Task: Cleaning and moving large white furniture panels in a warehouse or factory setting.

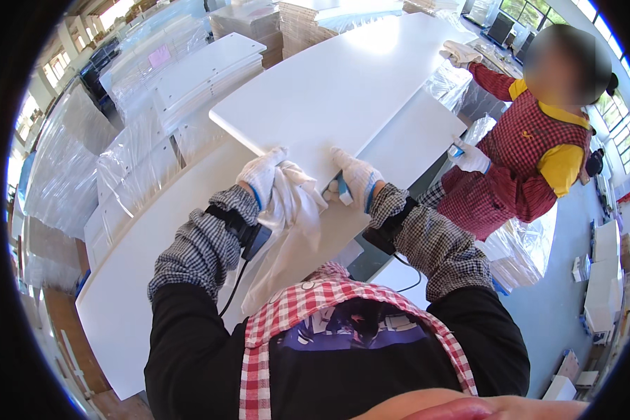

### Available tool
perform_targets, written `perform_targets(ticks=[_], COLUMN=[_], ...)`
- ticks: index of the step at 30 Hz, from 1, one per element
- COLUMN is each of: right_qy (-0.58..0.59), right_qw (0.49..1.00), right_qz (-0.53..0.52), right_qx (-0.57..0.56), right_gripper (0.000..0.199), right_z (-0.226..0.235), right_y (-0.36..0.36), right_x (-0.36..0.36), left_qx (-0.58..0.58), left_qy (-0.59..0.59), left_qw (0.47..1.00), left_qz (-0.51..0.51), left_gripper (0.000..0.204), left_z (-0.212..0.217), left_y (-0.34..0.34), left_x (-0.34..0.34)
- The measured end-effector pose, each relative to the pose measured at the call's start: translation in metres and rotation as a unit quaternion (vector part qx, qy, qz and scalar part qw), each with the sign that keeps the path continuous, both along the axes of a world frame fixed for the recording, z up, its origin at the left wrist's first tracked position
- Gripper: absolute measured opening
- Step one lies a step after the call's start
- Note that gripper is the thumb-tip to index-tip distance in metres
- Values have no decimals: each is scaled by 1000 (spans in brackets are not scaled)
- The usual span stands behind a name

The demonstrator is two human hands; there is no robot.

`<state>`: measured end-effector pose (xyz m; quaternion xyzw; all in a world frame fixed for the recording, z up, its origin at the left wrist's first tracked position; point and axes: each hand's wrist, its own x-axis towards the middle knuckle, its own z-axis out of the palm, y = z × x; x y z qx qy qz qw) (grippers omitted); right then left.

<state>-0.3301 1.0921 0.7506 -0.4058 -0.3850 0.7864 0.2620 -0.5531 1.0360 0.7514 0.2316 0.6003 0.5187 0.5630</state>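
Left hand (262, 172) clutching a pale cloth (295, 199), right hand (359, 176) gripping a small blue block (345, 192), white panel (329, 94) stretching ahead of both hands, co-worker (518, 154) beyond the right one

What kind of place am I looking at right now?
Probably a furniture or panel workshop, perhaps its storage area: there are stacked panels, clear film wrapped over many of them, and an aproned co-worker beside the large white board.
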Motion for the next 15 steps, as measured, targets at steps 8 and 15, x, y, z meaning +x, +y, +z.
perform_targets(ticks=[8, 15], right_qy=[-42, -110], right_qw=[998, 992], right_qz=[41, 60], right_qx=[26, 9], right_gripper=[53, 48], right_z=[-18, -4], right_y=[-105, -213], right_x=[-15, -42], left_qx=[-9, 7], left_qy=[-34, -53], left_qw=[999, 998], left_qz=[11, -21], left_gripper=[35, 35], left_z=[11, -6], left_y=[-119, -218], left_x=[-1, -46])
